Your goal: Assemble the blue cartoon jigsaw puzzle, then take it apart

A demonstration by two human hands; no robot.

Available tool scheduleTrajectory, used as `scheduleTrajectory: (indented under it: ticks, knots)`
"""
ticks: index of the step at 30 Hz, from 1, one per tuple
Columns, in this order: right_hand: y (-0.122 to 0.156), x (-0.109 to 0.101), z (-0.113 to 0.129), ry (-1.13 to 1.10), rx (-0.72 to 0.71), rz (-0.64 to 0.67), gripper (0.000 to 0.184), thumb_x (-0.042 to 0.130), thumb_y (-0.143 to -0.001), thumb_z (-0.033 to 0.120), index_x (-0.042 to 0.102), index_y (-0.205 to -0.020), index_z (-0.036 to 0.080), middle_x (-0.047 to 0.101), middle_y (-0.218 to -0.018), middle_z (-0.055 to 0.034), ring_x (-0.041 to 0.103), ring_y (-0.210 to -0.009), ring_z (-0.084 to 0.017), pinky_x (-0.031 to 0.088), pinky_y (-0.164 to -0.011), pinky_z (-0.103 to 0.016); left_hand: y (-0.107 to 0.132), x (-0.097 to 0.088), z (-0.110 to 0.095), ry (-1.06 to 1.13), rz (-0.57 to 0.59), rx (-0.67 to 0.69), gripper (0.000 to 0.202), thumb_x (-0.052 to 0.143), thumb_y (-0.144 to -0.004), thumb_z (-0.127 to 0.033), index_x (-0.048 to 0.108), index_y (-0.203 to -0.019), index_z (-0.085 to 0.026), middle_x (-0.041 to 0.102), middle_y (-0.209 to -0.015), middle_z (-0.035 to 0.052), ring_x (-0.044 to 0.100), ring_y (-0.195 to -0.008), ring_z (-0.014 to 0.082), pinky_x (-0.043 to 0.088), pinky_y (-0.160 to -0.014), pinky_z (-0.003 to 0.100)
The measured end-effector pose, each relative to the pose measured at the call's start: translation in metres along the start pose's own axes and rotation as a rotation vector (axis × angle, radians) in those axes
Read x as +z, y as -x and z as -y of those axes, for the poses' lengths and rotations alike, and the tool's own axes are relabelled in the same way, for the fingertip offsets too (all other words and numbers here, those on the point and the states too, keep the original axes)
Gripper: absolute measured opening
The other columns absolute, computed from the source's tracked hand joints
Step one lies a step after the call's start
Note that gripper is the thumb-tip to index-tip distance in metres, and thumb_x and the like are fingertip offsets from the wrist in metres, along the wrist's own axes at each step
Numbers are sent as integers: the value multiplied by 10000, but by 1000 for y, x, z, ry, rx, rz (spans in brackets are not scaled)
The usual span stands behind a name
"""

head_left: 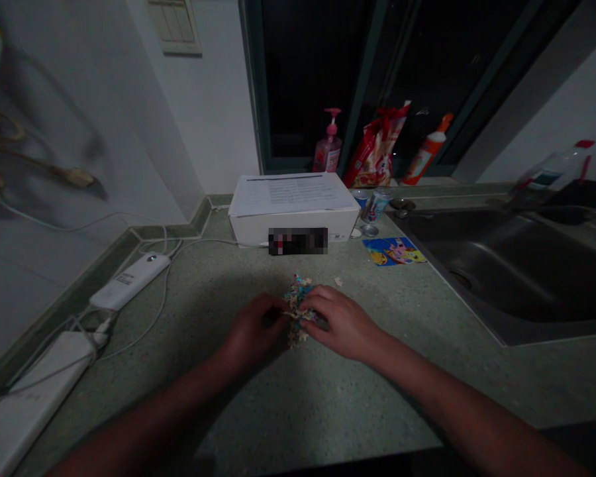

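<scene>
Head view: the left hand and right hand, fingers curled nearly shut, both grip a small cluster of jigsaw pieces on the speckled green tabletop.

Head view seems angled down at hands.

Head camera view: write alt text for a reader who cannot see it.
The left hand and right hand work at a small cluster of jigsaw puzzle pieces on a speckled green countertop. Beyond them sit a white box and a colourful picture card; a stainless steel sink lies right, a white power strip left.
</scene>
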State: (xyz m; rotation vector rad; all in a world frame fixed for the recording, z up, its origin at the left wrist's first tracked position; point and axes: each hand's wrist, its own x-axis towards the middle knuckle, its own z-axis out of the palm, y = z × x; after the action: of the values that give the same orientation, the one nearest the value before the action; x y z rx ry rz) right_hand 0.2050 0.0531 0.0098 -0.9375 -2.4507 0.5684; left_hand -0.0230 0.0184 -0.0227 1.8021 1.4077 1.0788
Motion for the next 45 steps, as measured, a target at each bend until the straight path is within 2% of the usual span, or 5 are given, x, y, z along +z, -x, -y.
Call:
scheduleTrajectory:
  ticks: [11, 15, 29, 38, 45]
  knots:
    - [-1, 1, -2, -41, -78, -19, 82, 642, -990, 202, 724, -996, 205, 692, -1001, -62, 650, -978, -218, 522, -860, -360, 1, -1, -3, -10, -5, 66, 139, 629, -874, -175, 726, -965, -217, 744, -914, 40, 722, -835, 192, 601, -769, 332]
    - [-1, -1, -5, 18, -2, -60, 201, 635, -988, 179, 714, -1173, 187, 705, -1092, -93, 657, -1039, -243, 534, -902, -395, 0, -2, -1, -64, -4, 91, 182, 606, -886, -145, 721, -1006, -221, 746, -950, 49, 724, -871, 208, 605, -801, 357]
    - [0, -3, -13, 83, 146, 72, 301, 762, -898, 180, 717, -1195, 188, 679, -1134, -101, 669, -1072, -264, 544, -936, -412, 2, -1, -3, -96, 12, 142, 170, 622, -902, -166, 719, -1024, -232, 753, -1004, 50, 720, -945, 220, 597, -870, 388]
    - [-4, 1, -22, -26, 131, -43, 193, 598, -958, 80, 727, -1031, 204, 704, -1020, -70, 685, -986, -219, 536, -897, -379, 4, -2, -10, -66, 38, 144, 179, 615, -913, -171, 722, -1048, -219, 749, -1005, 57, 712, -932, 205, 582, -853, 363]
    - [-4, 8, 2, -281, 128, -285, 85, 629, -922, 159, 687, -948, 215, 655, -871, -15, 645, -751, -150, 509, -685, -282, 8, 3, -22, -71, 25, 4, 204, 702, -896, -288, 719, -1081, -205, 738, -913, 47, 674, -781, 194, 547, -705, 323]
